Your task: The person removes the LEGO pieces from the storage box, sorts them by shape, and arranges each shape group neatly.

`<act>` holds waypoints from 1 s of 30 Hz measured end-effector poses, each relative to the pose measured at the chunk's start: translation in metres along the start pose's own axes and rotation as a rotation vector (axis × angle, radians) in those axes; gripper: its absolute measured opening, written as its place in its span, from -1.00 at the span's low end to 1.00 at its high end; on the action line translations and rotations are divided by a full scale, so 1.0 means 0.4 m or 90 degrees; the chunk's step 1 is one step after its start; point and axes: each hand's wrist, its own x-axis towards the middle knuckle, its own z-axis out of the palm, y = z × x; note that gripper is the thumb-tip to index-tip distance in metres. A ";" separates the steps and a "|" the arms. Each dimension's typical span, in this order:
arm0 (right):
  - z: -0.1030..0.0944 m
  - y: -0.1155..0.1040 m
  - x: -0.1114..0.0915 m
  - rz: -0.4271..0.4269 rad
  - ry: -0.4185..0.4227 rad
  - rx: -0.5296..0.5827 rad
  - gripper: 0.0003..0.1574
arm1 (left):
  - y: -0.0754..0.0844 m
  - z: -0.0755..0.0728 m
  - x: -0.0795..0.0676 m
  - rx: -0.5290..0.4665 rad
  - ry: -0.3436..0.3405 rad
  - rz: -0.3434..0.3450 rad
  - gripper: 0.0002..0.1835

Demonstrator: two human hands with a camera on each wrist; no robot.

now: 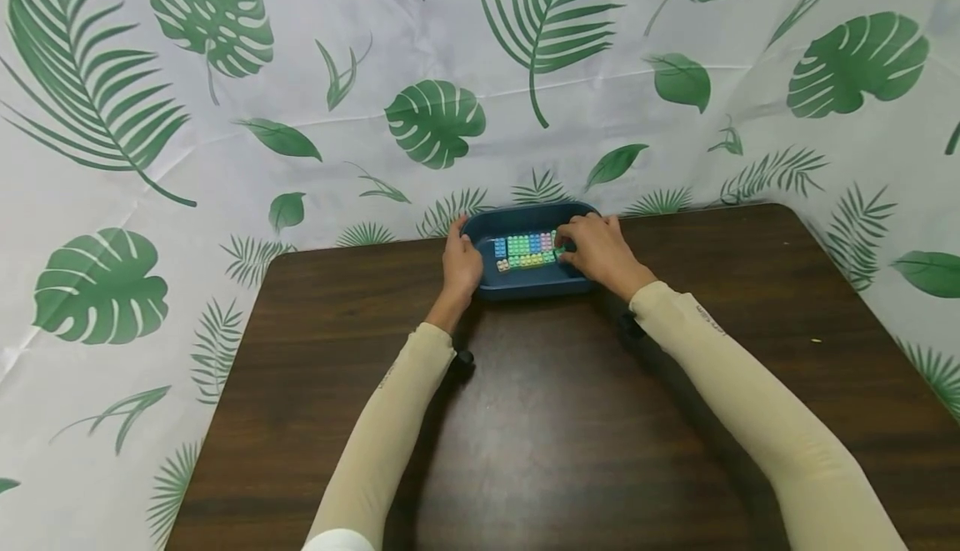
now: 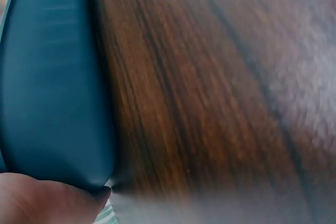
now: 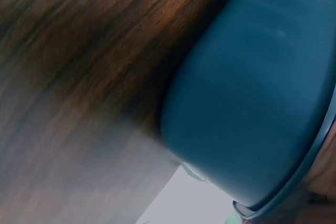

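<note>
A dark blue plastic basin [image 1: 536,290] stands near the far edge of the table. Toy building bricks [image 1: 519,246] in green, blue, pink, yellow and orange lie in rows on its floor. My left hand [image 1: 461,266] grips the basin's left end; the left wrist view has a finger [image 2: 47,200] against the end of the basin wall [image 2: 58,98]. Reaching over the right end, my right hand [image 1: 600,252] has curled fingers and pinches a small green brick [image 1: 560,250] beside the rows. In the right wrist view the outer basin wall [image 3: 247,87] hides most of that hand.
The dark wood-grain table [image 1: 540,418] stretches toward me from the basin. Behind it hangs a white cloth with green leaf prints [image 1: 435,122]. A tiny yellow bit [image 1: 816,340] lies on the table at the right.
</note>
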 end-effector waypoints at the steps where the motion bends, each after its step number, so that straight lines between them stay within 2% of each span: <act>1: 0.001 0.000 0.003 -0.002 -0.005 -0.004 -0.70 | -0.001 -0.002 -0.001 -0.009 0.000 -0.002 -0.49; 9: 0.007 -0.007 0.017 -0.004 -0.046 -0.055 -0.70 | -0.009 -0.009 0.000 -0.015 -0.013 -0.014 -0.50; 14: 0.009 -0.005 0.018 0.007 -0.047 -0.069 -0.74 | -0.010 -0.009 0.008 -0.023 -0.021 -0.004 -0.51; 20: 0.010 0.002 0.013 0.007 -0.032 -0.069 -0.78 | -0.006 -0.001 0.010 -0.021 -0.026 0.003 -0.51; 30: 0.007 -0.013 0.003 -0.017 0.035 -0.063 -0.74 | -0.001 -0.010 0.008 -0.025 -0.022 -0.006 -0.50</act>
